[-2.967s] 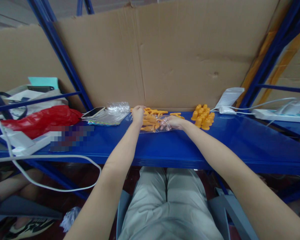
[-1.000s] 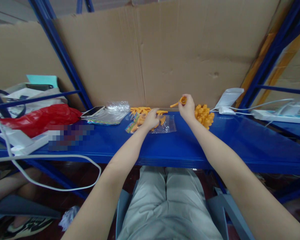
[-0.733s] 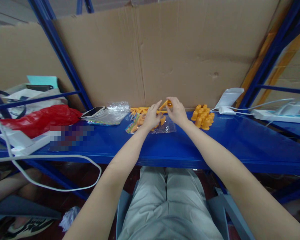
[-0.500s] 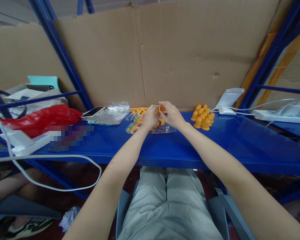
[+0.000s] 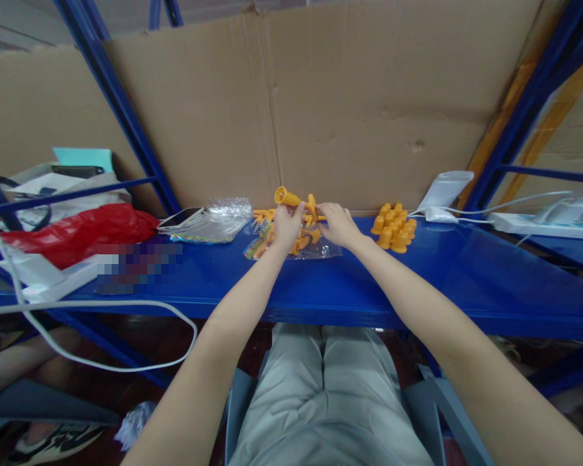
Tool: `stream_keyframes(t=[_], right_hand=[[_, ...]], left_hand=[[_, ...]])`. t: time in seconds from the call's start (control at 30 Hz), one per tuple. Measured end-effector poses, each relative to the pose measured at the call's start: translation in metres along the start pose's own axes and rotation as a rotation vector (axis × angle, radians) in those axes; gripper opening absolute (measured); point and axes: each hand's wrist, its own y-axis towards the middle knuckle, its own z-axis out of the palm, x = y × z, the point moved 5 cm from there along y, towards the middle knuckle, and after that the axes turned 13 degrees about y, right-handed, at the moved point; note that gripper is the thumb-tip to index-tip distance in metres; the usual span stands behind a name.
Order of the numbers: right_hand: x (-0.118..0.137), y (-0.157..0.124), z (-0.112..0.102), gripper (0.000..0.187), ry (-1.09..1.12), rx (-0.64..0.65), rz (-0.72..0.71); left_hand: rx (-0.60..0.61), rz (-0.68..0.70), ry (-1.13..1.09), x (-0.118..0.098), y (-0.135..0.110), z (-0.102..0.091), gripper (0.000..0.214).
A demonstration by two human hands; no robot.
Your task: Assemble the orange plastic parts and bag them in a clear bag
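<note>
My left hand (image 5: 286,226) is closed around an orange plastic cup-shaped piece (image 5: 286,197), tilted so its round hollow end faces up and left. Close beside it, the fingers of my right hand (image 5: 339,224) pinch a smaller orange plastic piece (image 5: 311,204) that stands upright near the cup piece's narrow end. Whether the two pieces touch is too small to tell. Below both hands, loose orange parts (image 5: 301,243) lie on a clear printed plastic bag (image 5: 328,250). To the right, several orange cup-shaped pieces (image 5: 393,226) stand grouped on the blue shelf (image 5: 340,291).
Left of my hands lie a phone (image 5: 187,217) and clear plastic packaging (image 5: 226,220). Farther left are a red bag (image 5: 87,230) and a white cable (image 5: 126,303) hanging past the shelf edge. A power strip (image 5: 544,225) is at right; cardboard (image 5: 369,103) walls the back.
The cup piece has come up and left in my left hand, its hollow end now showing. My right hand has drawn slightly apart, with the smaller orange piece now visible at its fingers.
</note>
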Motion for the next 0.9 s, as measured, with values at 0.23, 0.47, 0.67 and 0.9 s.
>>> stream_keyframes(t=[0.23, 0.47, 0.67, 0.9], right_hand=[[-0.023, 0.004, 0.004, 0.053, 0.210, -0.013, 0.015], [-0.029, 0.012, 0.017, 0.068, 0.909, 0.092, 0.167], [-0.025, 0.005, 0.006, 0.040, 1.221, 0.088, 0.436], [-0.022, 0.003, 0.006, 0.014, 1.154, 0.100, 0.496]], left_hand=[[0.054, -0.137, -0.084, -0.008, -0.008, 0.004, 0.020], [0.088, -0.192, -0.020, -0.015, -0.015, 0.003, 0.012], [0.113, -0.193, -0.009, -0.016, -0.015, 0.004, 0.012], [0.169, -0.134, 0.023, -0.013, -0.014, 0.006, 0.019]])
